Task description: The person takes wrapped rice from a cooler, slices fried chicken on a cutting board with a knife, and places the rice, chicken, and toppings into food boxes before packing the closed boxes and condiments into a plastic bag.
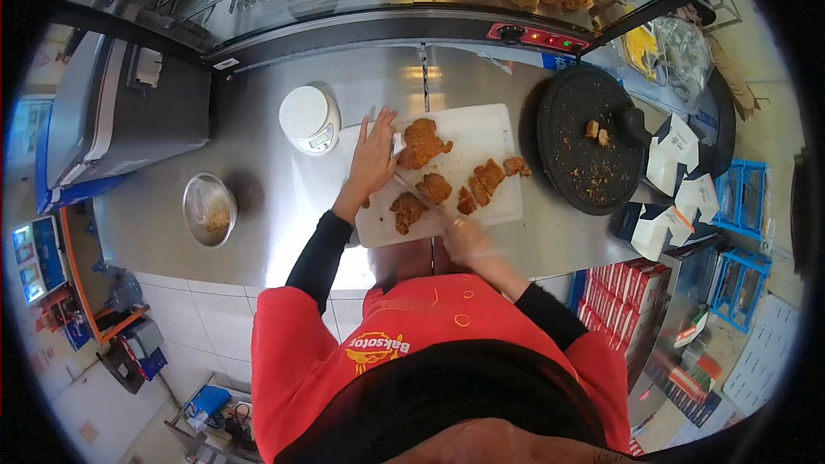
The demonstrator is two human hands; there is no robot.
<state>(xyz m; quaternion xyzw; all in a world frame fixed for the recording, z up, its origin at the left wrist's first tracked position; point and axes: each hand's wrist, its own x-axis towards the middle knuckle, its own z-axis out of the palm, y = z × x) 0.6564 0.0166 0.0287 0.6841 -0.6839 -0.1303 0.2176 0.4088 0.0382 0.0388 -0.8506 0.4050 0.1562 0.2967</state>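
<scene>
Head view, what can you see of your left hand (371,155)?

"Your left hand is open, with its long fingers a bit apart. It is at the left side of the white board (387,228), near the big brown fried piece (421,143)."

"And your right hand (468,242)?"

"It is blurry, but you have it closed around the knife (416,192). You can't see the handle well. The blade points up and left, between two smaller fried pieces (434,187)."

"Where are the cut strips (486,181)?"

"They lie on the right part of your board, on the bench (258,232)."
</scene>
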